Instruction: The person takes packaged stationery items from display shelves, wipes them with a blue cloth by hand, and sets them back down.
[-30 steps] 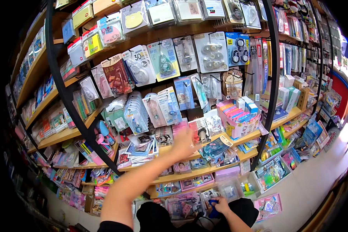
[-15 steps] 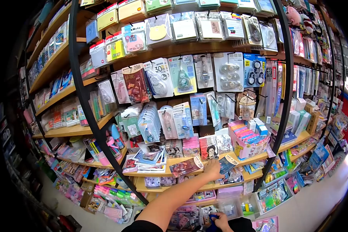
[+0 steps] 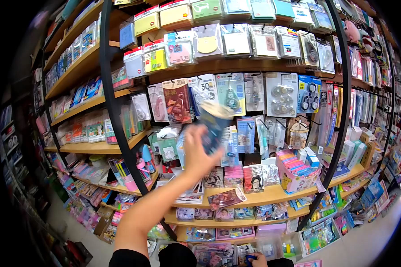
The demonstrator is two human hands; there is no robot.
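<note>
My left hand is raised in front of the hanging goods, closed on a dark blue blister pack with a tan top, blurred by motion. Behind and above it hangs a reddish-brown 20m blister pack, beside a white 30m pack. A similar reddish-brown pack lies at the front of the wooden shelf. Low in the view, my right hand is closed around a small blue object, whose kind I cannot make out.
Black uprights frame the rack on both sides. A pink box of colourful packets stands on the shelf at right, beside upright stacks of small printed packs. Stacked cards lie at left, and clear bins sit near the floor.
My left hand has lifted the dark blue pack off the shelf and carried it up and left to the hanging packs. My right hand stays low with the blue object. The view has shifted slightly.
</note>
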